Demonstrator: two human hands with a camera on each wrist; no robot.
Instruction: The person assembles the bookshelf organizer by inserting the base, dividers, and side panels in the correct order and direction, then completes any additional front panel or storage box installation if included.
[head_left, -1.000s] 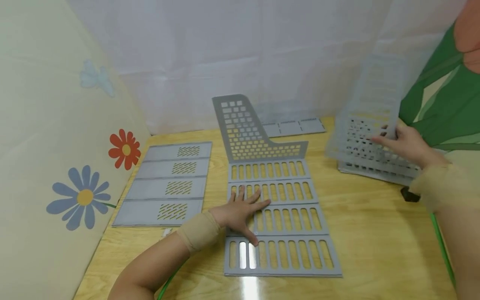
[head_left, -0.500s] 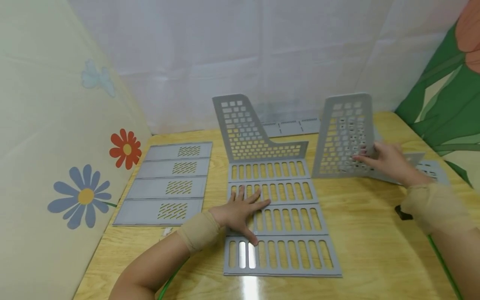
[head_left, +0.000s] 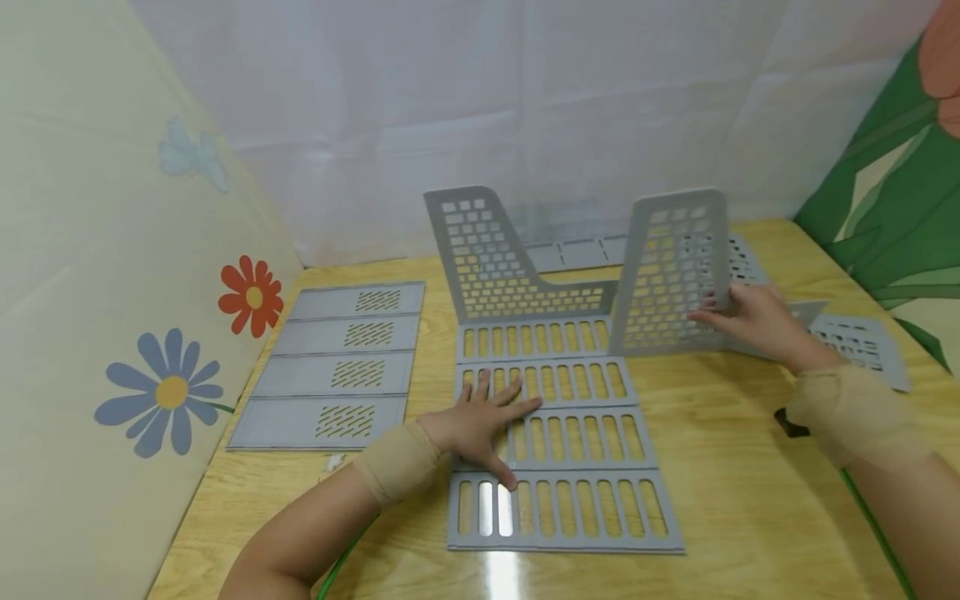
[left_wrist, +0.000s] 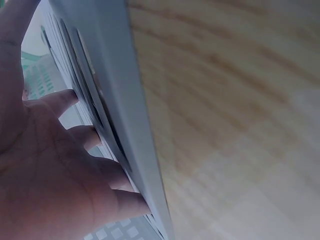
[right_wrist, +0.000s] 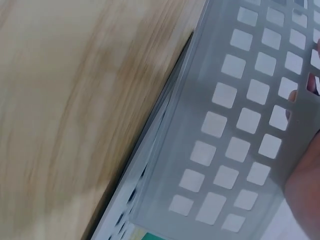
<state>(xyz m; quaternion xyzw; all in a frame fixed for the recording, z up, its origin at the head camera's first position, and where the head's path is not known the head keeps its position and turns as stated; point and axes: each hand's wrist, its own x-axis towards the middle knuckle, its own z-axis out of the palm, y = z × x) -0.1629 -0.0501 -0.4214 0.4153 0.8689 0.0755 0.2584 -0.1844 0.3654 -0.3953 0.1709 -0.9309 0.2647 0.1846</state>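
The tall panel point(head_left: 670, 271), grey and pierced with holes, stands upright by the far right corner of the slotted sheet point(head_left: 592, 472). Its lower left corner overlaps that corner in the head view; whether the two touch cannot be told. The right hand point(head_left: 757, 321) pinches the panel, thumb in front, with fingers behind showing only partly through the holes. In the right wrist view this hand is cut off by the frame edge. A grey piece point(head_left: 812, 313) pokes out beyond the hand, and the hand hides whether it belongs to the panel.

The left hand point(head_left: 480, 429) is spread over the left half of the slotted sheet, fingers extended and resting on it, covering several slots.

At the slotted sheet's far edge stands a curved panel point(head_left: 525, 282); how it joins is unclear. Behind that, a grey strip point(head_left: 577, 257) is partly hidden. Left of the slotted sheet lies a flat sheet point(head_left: 330, 367). To its right lies a perforated piece point(head_left: 862, 346), and another point(head_left: 746, 262) is mostly masked by the tall panel. A dark object point(head_left: 791, 422) beside the right wrist is too obscured to identify.
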